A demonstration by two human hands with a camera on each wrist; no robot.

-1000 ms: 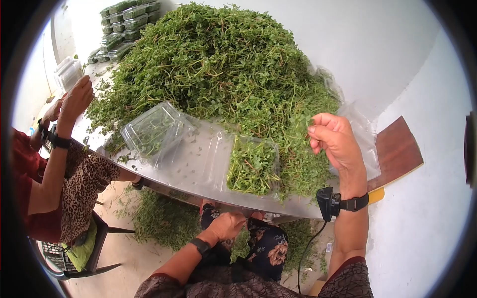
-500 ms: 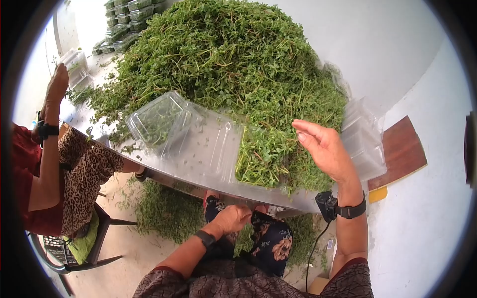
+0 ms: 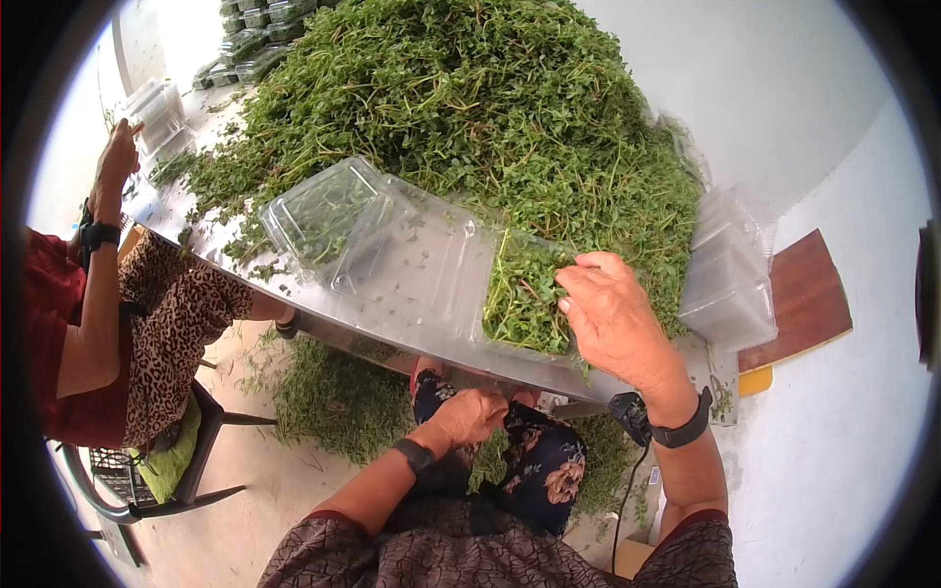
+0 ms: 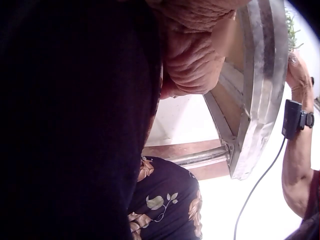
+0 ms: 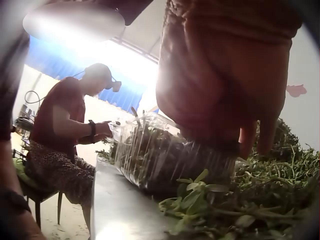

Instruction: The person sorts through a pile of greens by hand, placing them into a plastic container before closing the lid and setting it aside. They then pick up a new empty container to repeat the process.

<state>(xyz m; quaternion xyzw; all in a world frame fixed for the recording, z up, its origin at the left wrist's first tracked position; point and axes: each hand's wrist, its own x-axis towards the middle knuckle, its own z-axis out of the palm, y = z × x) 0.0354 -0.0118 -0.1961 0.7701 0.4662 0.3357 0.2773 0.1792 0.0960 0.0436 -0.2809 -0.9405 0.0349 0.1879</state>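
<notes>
In the head view my right hand [image 3: 618, 318] touches the greens in a clear box [image 3: 524, 294] at the table's front edge, its fingers bent down at the box's right side. The right wrist view shows this hand [image 5: 225, 75] over the filled clear box [image 5: 150, 155]; its fingertips are partly hidden. The box's empty lid half lies to its left. My left hand [image 3: 469, 416] is low over my lap with fingers curled. Greens [image 3: 488, 463] show just below it; whether it holds them I cannot tell. The left wrist view shows only part of this hand [image 4: 195, 55].
A large heap of greens [image 3: 441, 108] covers the table [image 3: 397, 318]. Another clear container [image 3: 328, 211] stands left, stacked empty boxes [image 3: 725, 284] right, filled boxes [image 3: 260, 44] at the back. A person [image 3: 93, 323] sits left. More greens [image 3: 338, 402] lie on the floor.
My right hand has come from above the greens, where it pinched a sprig and then straightened, down onto the box. The view has shifted slightly; my left hand stays at the lap.
</notes>
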